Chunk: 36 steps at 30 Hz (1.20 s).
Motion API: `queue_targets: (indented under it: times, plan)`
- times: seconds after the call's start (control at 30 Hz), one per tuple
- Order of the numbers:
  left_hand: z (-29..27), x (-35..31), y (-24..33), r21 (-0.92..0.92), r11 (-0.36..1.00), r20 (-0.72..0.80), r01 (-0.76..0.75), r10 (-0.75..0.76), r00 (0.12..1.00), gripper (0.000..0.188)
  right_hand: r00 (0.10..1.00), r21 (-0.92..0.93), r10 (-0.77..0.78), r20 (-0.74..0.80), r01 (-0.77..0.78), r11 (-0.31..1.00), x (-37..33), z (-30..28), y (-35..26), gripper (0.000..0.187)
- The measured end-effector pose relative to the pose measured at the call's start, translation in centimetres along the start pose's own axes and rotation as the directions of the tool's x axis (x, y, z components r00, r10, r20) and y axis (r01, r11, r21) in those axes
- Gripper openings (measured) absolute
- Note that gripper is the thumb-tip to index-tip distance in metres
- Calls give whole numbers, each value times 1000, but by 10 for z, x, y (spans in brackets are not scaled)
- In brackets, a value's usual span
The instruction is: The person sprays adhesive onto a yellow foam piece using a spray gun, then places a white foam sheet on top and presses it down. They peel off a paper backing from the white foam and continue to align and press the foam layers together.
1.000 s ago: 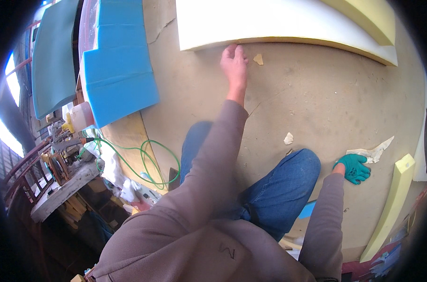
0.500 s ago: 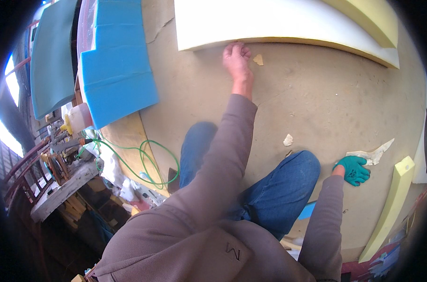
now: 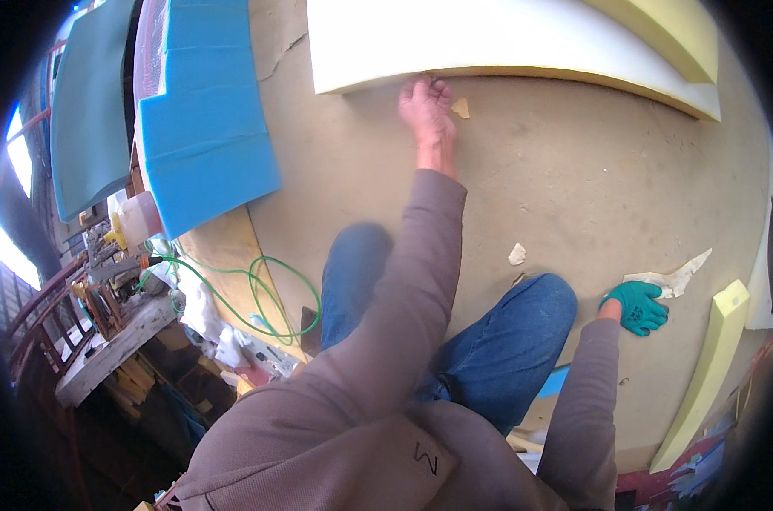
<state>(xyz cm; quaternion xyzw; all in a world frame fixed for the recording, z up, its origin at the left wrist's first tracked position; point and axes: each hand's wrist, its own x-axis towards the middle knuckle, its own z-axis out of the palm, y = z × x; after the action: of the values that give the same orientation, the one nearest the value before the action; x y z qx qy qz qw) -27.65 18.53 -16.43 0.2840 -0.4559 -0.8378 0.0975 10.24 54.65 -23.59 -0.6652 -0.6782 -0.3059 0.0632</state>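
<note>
A large white foam block (image 3: 488,38) with a yellowish curved edge lies at the far side of the tan work surface (image 3: 574,187). My bare left hand (image 3: 426,109) reaches to its near edge, fingers curled in and touching or almost touching it. What those fingers pinch, if anything, is too small to make out. My right hand (image 3: 640,308), in a green glove, rests flat on the surface with its fingers spread. It lies against a torn cream-coloured scrap (image 3: 680,274).
Blue foam sheets (image 3: 207,145) lie at the left, beside a grey-green curved panel (image 3: 88,111). A green cord (image 3: 271,294) loops near my knee. A pale yellow foam strip (image 3: 706,375) lies to the right, another yellow piece (image 3: 667,34) on the white block. Small scraps (image 3: 517,254) dot the surface.
My left hand has turned a little and its fingers have loosened slightly at the foam's edge. My right hand stays flat. The whole view has shifted slightly.
</note>
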Motion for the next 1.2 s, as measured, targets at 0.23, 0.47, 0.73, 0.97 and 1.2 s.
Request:
queue_targets:
  times: [0.23,0.47,0.73,0.97,1.2]
  plan:
    - [1,-29,-2,241,971,25,-5,-1,1000,14,999,55,14,38,-16,998,1,3,1,61]
    - [15,-58,-5,372,919,13,-133,138,990,17,995,71,22,94,-29,997,0,0,2,64]
    - [5,-27,28,686,504,271,-525,493,827,14,999,81,35,25,-37,996,-2,9,1,64]
    - [0,-25,40,681,230,499,-695,549,671,10,999,23,26,41,-27,999,0,9,1,62]
    - [-5,-24,34,651,20,630,-759,544,555,8,1000,16,6,21,-7,1000,1,1,1,58]
